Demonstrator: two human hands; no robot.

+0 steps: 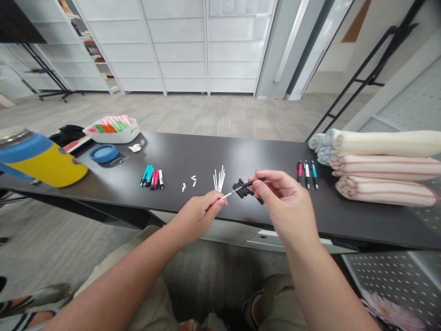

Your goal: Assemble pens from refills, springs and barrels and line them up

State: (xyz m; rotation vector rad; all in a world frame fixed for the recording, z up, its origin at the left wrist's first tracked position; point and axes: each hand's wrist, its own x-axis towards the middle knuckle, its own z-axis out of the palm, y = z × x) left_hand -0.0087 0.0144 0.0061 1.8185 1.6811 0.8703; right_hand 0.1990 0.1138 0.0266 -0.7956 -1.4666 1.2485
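Observation:
My left hand [201, 214] pinches a thin white pen refill [228, 195] near the desk's front edge. Pointing up to the right, the refill's narrow end meets a black pen grip [253, 183]; whether it sits inside cannot be made out. The fingers of my right hand [287, 197] are closed on that black piece. Just beyond my left hand lie several white refills [219, 177]. Several more black pen grips [242, 187] are grouped under the held parts. Further left are small white pen pieces [189, 183] and teal, pink and white pen barrels [151, 177].
Whole pens [307, 174] lie in a row right of my right hand. Rolled striped towels [386, 168] are stacked at the desk's right end. To the left stand a yellow and blue bottle [44, 161], a blue lid [104, 153] and a white basket [113, 136] of colourful packets.

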